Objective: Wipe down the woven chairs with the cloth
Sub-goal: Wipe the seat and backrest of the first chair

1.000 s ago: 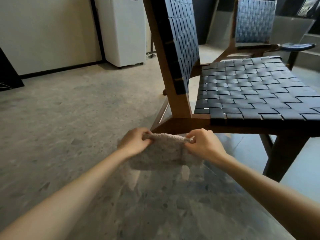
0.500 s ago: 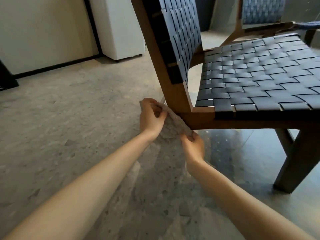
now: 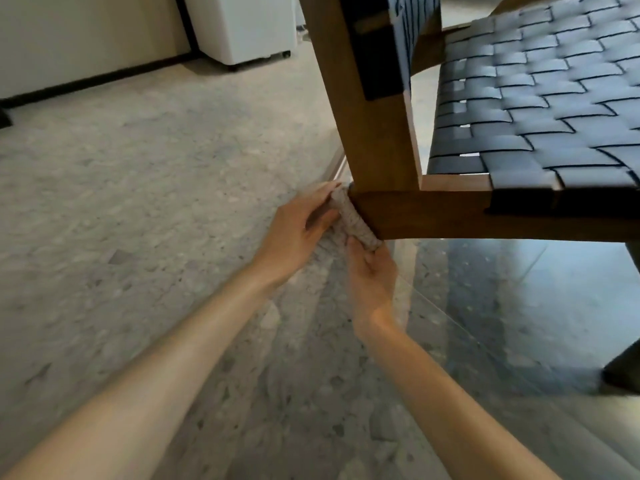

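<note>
A wooden chair (image 3: 375,133) with a dark blue woven seat (image 3: 540,109) and backrest fills the upper right. A grey-beige cloth (image 3: 353,221) is bunched against the back corner of the wooden seat rail, where the upright joins it. My left hand (image 3: 298,233) grips the cloth's upper end beside the corner. My right hand (image 3: 372,275) holds the lower end from below, fingers pressed up under the rail. Most of the cloth is hidden between my hands and the wood.
Speckled stone floor (image 3: 138,202) spreads left and below. A white appliance on wheels (image 3: 246,26) stands against the far wall. A dark chair leg (image 3: 623,368) touches the floor at the right edge.
Both hands carried the cloth from open air in front of the chair up to the rear corner of the frame and bunched it there. The view has come closer and lower.
</note>
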